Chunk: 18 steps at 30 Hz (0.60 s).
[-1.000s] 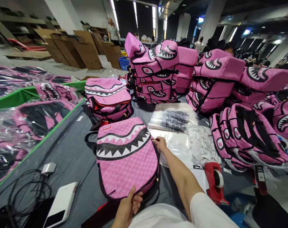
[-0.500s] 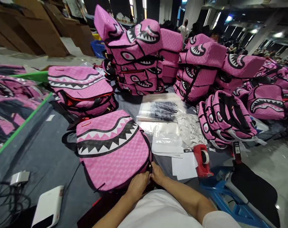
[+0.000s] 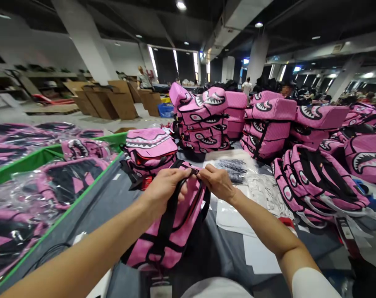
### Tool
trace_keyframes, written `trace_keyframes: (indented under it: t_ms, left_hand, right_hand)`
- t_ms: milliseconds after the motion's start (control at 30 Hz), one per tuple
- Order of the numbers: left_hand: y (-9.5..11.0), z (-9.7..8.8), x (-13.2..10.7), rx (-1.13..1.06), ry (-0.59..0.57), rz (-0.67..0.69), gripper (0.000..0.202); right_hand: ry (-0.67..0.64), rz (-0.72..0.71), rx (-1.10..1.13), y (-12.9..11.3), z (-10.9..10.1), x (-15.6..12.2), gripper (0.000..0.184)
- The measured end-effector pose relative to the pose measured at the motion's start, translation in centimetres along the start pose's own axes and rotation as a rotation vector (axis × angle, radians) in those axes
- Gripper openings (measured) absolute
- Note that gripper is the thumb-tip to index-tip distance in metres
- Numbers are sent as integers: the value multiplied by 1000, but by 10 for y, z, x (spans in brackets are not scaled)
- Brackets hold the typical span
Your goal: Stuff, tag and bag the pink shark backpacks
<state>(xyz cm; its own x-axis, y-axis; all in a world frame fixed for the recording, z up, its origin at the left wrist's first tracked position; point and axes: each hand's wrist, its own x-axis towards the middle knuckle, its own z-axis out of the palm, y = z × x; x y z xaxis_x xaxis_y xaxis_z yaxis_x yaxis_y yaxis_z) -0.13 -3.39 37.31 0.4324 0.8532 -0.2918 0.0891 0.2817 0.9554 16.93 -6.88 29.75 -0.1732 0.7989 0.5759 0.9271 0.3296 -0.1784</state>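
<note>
A pink backpack (image 3: 173, 244) with black straps and trim stands upright on the grey table in front of me, its side turned towards me. My left hand (image 3: 169, 188) is closed on its upper edge, beside a black strap, thumb and fingers pinched together. Close by on the right, my right hand (image 3: 217, 181) pinches the same edge, near what may be the zipper. My fingers hide the exact part they grip. Just behind stands another pink backpack (image 3: 150, 145) with a shark-mouth print.
Stacked pink backpacks (image 3: 203, 124) rise at the back. Clear plastic bags (image 3: 231, 223) and white paper (image 3: 262, 254) lie right of my hands. More backpacks (image 3: 321, 182) lean at the right. Left, a green-edged bin (image 3: 91, 188) holds plastic-wrapped backpacks. Other people stand far off.
The backpack, lying with its shark print up before, now stands on end. Both hands have moved from its lower right corner up and forward to its top edge. My view has lifted.
</note>
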Motion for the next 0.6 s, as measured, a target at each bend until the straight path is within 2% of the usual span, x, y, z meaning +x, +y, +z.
trace_keyframes:
  t_ms: [67,167,267,333,400,500,567,600]
  left_hand:
    - [7,-6,5,-83,53,67,22]
    - [11,-17,11,-115,29,80,22]
    - [17,-33,19,-135,16,82,23]
    - [24,-42,27,-175,64,103,24]
    - [31,-46,37,-220,131,118,26]
    - [34,-40,48,-260,163,112,25]
    - [29,-32,50,-267,138,113,22]
    - [26,-28,48,-270,127,119,21]
  right_hand:
    - [-5,-72,-52,-5,-6,12,37]
    - [-4,-136,-29,-2,-16,19,38]
    - [-94,-116,172,10,-35,19,48]
    - [-156,-68,336,13,-49,19,53]
    - [-191,-71,410,10,-57,18,51]
    - [-132,-120,322,2,-55,27,37]
    - [-66,-92,211,2,-45,38,20]
    - [-58,-71,156,4,-38,45,18]
